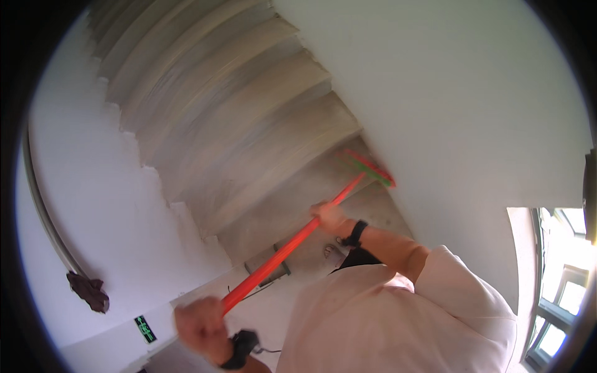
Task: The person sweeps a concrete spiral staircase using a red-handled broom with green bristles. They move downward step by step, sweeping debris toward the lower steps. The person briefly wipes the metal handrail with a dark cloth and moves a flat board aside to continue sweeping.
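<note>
A broom with a red handle (279, 259) runs diagonally in front of me. My left hand (200, 326) is closed around its upper end, low in the picture, and looks blurred. Farther down the shaft, my right hand (330, 217) grips it too. The broom head (371, 169), green and red and smeared by motion, is at the right end of the lowest steps, close to the white wall (447, 116). Each wrist wears a black band. Whether the bristles touch the surface cannot be made out.
Concrete stairs (242, 130) rise toward the upper left between white walls. A handrail (44, 205) with a dark cloth (88, 291) on its end lines the left wall. Below are a green exit sign (145, 329) and a dark-edged object (268, 265) on the floor. Windows (559, 289) are at right.
</note>
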{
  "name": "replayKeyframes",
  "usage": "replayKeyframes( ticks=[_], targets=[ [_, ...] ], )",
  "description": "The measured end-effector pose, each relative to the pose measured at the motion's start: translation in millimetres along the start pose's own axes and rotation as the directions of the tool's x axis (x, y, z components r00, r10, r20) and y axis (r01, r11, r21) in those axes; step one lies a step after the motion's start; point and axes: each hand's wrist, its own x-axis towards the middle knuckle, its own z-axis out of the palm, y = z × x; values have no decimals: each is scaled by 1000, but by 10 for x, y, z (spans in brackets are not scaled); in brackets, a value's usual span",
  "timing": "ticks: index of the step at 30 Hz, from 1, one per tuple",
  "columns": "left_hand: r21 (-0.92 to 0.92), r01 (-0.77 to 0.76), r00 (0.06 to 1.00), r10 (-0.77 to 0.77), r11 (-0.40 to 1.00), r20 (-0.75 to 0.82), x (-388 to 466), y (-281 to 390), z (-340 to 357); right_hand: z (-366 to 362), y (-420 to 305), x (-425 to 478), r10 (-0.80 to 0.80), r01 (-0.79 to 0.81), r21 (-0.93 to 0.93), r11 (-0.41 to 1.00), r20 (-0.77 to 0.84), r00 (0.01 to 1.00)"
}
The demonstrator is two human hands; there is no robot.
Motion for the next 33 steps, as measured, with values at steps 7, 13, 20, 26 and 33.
replayKeyframes(
  ticks=[7, 13, 20, 26, 33],
  targets=[
    [211, 22, 993, 4, 977, -121, -248, 447, -36, 916, -433, 321, -283, 245, 226, 943, 154, 947],
    [-81, -129, 991, 126, 988, -40, -268, 796, -101, 522, -943, 130, -259, 229, 268, 936, 80, 963],
    [-50, 30, 977, -40, 998, -210, -313, 11, -200, 542, 2, 107, -123, 123, 10, 992, 137, 983],
    [243, -41, 934, 124, 969, -336, -665, 705, -288, 1502, -884, 301, -328, 245, 273, 931, 323, 888],
    [120, -116, 993, 119, 986, -21, -565, 1024, -311, 866, -1175, 70, -293, 249, 260, 933, 150, 944]
  ],
)
